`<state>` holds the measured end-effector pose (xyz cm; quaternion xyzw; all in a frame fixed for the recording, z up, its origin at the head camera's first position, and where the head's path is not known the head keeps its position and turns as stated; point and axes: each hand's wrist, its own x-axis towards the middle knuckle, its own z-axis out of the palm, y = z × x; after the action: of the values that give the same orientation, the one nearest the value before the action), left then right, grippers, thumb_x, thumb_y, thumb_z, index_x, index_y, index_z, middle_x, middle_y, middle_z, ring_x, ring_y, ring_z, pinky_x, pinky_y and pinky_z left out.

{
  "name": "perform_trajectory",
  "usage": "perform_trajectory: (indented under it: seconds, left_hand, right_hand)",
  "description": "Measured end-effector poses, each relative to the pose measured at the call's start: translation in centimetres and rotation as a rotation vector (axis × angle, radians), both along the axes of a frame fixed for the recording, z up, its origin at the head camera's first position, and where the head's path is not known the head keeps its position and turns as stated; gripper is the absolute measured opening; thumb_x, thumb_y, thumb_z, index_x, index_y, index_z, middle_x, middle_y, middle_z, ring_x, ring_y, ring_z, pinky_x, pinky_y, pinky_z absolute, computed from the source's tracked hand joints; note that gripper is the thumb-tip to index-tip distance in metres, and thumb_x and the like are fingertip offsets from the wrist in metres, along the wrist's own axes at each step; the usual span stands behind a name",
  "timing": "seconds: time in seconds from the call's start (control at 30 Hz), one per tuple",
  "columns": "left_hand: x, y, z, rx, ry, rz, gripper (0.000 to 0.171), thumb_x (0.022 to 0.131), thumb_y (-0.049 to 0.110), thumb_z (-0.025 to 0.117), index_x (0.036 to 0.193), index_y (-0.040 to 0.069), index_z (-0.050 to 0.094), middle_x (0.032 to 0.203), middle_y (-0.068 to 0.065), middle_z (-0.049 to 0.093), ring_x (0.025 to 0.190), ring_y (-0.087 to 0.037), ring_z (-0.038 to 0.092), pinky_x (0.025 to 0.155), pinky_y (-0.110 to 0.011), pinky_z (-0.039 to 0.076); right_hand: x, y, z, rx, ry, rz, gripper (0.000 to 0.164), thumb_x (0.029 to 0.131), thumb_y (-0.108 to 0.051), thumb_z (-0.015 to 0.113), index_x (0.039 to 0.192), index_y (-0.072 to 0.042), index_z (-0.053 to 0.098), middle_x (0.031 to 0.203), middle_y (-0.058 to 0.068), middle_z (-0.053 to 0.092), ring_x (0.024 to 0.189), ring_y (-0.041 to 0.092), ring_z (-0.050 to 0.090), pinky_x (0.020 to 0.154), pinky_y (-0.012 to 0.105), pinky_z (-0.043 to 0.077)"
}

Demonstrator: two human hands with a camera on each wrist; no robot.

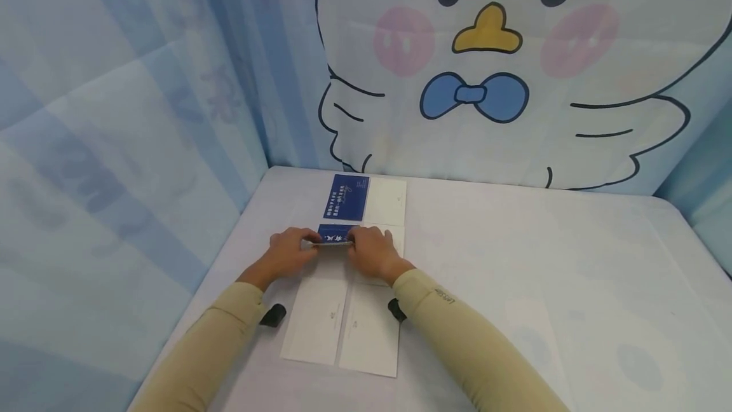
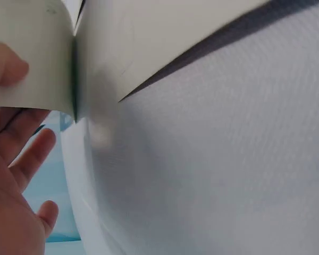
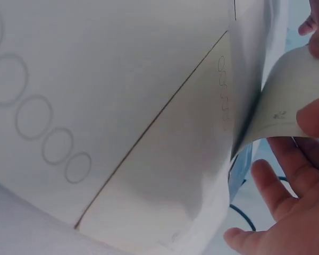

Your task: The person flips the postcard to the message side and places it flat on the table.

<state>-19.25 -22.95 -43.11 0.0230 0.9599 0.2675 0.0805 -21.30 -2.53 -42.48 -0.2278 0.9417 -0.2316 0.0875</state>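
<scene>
A postcard (image 1: 336, 232), blue with white lettering on one side and pale on the other, is pinched by both hands and raised at its near edge. My left hand (image 1: 290, 250) grips its left end; my right hand (image 1: 374, 253) grips the right end. In the left wrist view a thumb presses the pale face of the postcard (image 2: 34, 64), with fingers behind it. The right wrist view shows the postcard (image 3: 287, 101) curving up from the surface, its far edge down. Just beyond it lies another blue postcard (image 1: 345, 198), lettered side up.
Pale postcards lie flat in two columns, including a near left card (image 1: 314, 323), a near right card (image 1: 370, 329) and a far right card (image 1: 385, 201). They rest on a white-covered table (image 1: 532, 272). A curtain (image 1: 114, 145) hangs along the left.
</scene>
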Motion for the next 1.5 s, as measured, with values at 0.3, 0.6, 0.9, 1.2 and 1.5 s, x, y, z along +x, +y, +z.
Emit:
perform_trajectory:
  seconds: [0.3,0.6,0.9,1.2,1.5]
  left_hand:
    - [-0.1,0.5,0.1,0.129,0.134,0.092,0.019,0.098,0.002,0.059,0.117,0.003,0.059,0.124,-0.017,0.062,0.118,-0.033,0.056,0.105,-0.050,0.043]
    - [0.0,0.4,1.5,0.334,0.294,0.164,0.022,0.096,0.003,0.061,0.115,0.000,0.050,0.114,-0.020,0.061,0.108,-0.034,0.060,0.096,-0.047,0.050]
    - [-0.1,0.5,1.8,0.401,0.352,0.177,0.025,0.097,0.004,0.059,0.120,0.001,0.051,0.114,-0.017,0.057,0.109,-0.032,0.061,0.098,-0.045,0.050]
    - [-0.1,0.4,2.0,0.382,0.329,0.132,0.037,0.096,0.006,0.062,0.131,-0.004,0.058,0.124,-0.019,0.060,0.106,-0.031,0.058,0.095,-0.044,0.049]
    - [-0.2,0.5,1.5,0.282,0.191,0.141,0.047,0.097,0.013,0.065,0.141,0.002,0.053,0.134,-0.016,0.055,0.113,-0.030,0.053,0.097,-0.043,0.048]
  right_hand:
    - [-0.3,0.3,0.4,-0.189,0.018,-0.035,0.026,0.098,-0.007,0.055,0.122,0.001,0.059,0.115,0.015,0.066,0.104,0.028,0.063,0.094,0.043,0.051]
    - [-0.8,0.5,1.6,-0.440,0.026,-0.173,0.030,0.096,-0.007,0.058,0.125,0.001,0.054,0.108,0.014,0.067,0.098,0.026,0.065,0.083,0.038,0.056]
    - [-0.6,0.3,2.0,-0.594,0.111,-0.233,0.022,0.094,-0.001,0.059,0.115,-0.001,0.056,0.108,0.013,0.065,0.097,0.027,0.067,0.082,0.038,0.057]
    - [-0.5,0.3,1.6,-0.486,0.062,-0.168,0.046,0.096,-0.007,0.061,0.141,0.002,0.052,0.131,0.018,0.051,0.102,0.022,0.061,0.084,0.032,0.054]
    - [-0.3,0.2,0.9,-0.436,-0.033,-0.171,0.056,0.095,-0.010,0.064,0.147,0.000,0.046,0.138,0.017,0.045,0.103,0.021,0.058,0.081,0.031,0.053]
